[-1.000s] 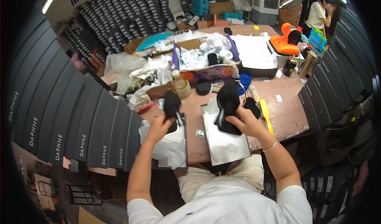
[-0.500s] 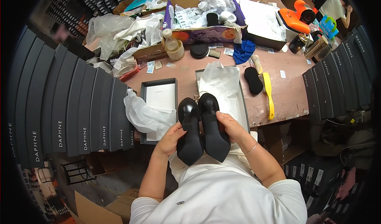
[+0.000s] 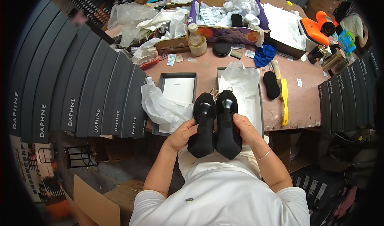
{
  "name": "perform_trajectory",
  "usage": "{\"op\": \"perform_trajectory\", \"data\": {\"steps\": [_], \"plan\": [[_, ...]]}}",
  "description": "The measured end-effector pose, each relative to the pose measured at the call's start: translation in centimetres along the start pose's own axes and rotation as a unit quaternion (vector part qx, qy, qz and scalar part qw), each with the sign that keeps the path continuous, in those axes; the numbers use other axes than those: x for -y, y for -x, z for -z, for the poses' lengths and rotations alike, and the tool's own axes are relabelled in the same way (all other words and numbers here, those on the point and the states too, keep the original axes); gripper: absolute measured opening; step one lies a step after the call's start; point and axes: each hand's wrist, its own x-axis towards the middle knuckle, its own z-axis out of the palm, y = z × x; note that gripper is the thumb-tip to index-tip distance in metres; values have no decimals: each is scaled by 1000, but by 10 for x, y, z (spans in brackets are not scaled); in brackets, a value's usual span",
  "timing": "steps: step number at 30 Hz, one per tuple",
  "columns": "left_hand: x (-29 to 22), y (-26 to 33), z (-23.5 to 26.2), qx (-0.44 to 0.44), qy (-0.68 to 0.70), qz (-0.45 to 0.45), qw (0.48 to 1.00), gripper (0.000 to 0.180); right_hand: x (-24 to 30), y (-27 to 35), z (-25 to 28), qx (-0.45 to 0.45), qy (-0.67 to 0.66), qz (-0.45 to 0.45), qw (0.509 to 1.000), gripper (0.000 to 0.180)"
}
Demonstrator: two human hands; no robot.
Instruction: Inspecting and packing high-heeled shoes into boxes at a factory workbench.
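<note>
Side by side in front of my body are two black high-heeled pointed shoes, soles turned up and toes toward me. My left hand (image 3: 182,135) is closed on the side of the left shoe (image 3: 201,144), and my right hand (image 3: 245,129) grips the outer side of the right shoe (image 3: 228,142). Just beyond the shoes lies a dark grey open box (image 3: 261,106) with white tissue paper (image 3: 242,78) spilling over it. Left of that is a shallow dark tray or lid (image 3: 195,86), white inside, with crumpled tissue paper (image 3: 164,106) draped across it.
Grey shoeboxes (image 3: 84,74) stand in a row at left, more shoeboxes (image 3: 340,98) at right. On the pinkish table (image 3: 296,110) are a yellow brush (image 3: 284,102), a black oval pad (image 3: 271,85), a blue cloth (image 3: 264,56), a bottle (image 3: 196,42) and a purple carton (image 3: 228,34). Another person (image 3: 353,26) is far right.
The whole view has swung, so the table's things sit farther right in the picture. Both shoes have tilted slightly, showing more of their heels, with both hands still holding them.
</note>
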Motion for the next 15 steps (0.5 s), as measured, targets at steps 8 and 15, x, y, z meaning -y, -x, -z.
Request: {"op": "perform_trajectory", "data": {"steps": [8,15], "plan": [[-14,17,7,25,-187,-58,980,38,-4,7,-5,-14,166,65,984,46],[-16,22,15,6,-271,-79,959,30,-11,5,-4,-12,240,94,966,46]]}}
